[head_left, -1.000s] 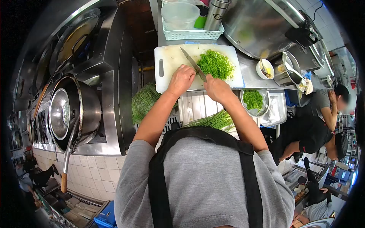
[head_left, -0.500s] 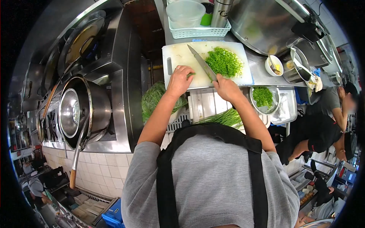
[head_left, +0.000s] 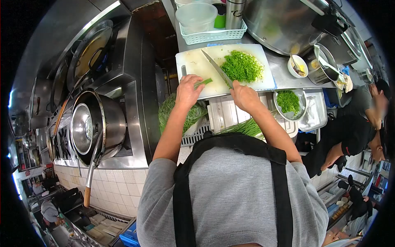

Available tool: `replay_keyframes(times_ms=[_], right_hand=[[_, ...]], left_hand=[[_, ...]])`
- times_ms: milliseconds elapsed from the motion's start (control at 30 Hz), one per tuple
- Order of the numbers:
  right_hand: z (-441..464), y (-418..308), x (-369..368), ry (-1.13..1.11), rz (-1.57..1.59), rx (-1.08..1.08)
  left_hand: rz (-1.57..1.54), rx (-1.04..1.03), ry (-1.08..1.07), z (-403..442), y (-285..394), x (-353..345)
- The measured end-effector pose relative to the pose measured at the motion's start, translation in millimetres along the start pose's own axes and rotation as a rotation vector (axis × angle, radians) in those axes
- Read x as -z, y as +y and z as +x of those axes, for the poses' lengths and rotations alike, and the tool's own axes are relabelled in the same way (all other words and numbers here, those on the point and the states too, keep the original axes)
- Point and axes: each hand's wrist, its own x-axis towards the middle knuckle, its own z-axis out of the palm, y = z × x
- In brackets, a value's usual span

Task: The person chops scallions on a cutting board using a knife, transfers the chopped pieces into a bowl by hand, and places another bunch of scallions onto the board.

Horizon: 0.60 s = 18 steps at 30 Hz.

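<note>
On the white cutting board (head_left: 191,61), my left hand (head_left: 189,89) is closed round a short bundle of green chives (head_left: 204,82), whose ends stick out to the right. My right hand (head_left: 244,96) grips the handle of a kitchen knife (head_left: 217,68). Its blade points up and left across the board, apart from the bundle. A heap of finely chopped chives (head_left: 242,66) lies just right of the blade. Long uncut chives (head_left: 245,127) rest below the board near my right forearm. A metal bowl of chopped greens (head_left: 289,103) stands at the right.
A leafy green cabbage (head_left: 181,116) sits below my left forearm. Behind the board are a pale blue basket (head_left: 212,37) and a large steel pot (head_left: 279,24). A small white bowl (head_left: 298,66) stands to the right. A steel pan (head_left: 113,119) is on the stove; another person (head_left: 349,127) is at far right.
My left hand has shifted left on the board, and more of the chive bundle shows beyond its fingers. My right hand keeps the knife in nearly the same place. The view has shifted slightly.
</note>
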Motion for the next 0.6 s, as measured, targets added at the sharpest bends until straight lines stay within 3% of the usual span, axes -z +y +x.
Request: replay_keyframes(times_ms=[133, 333, 600], right_hand=[[-1, -2, 1, -0.003, -0.002, -0.008], [8, 9, -4, 0.035, 0.007, 0.060], [12, -17, 44, -0.171, -0.144, 0.019]], left_hand=[[0.103, -0.034, 0.018, 5, 5, -10], [-0.006, -0.024, 0.049, 11, 3, -25], [0.009, -0.128, 0.057, 26, 18, -47]])
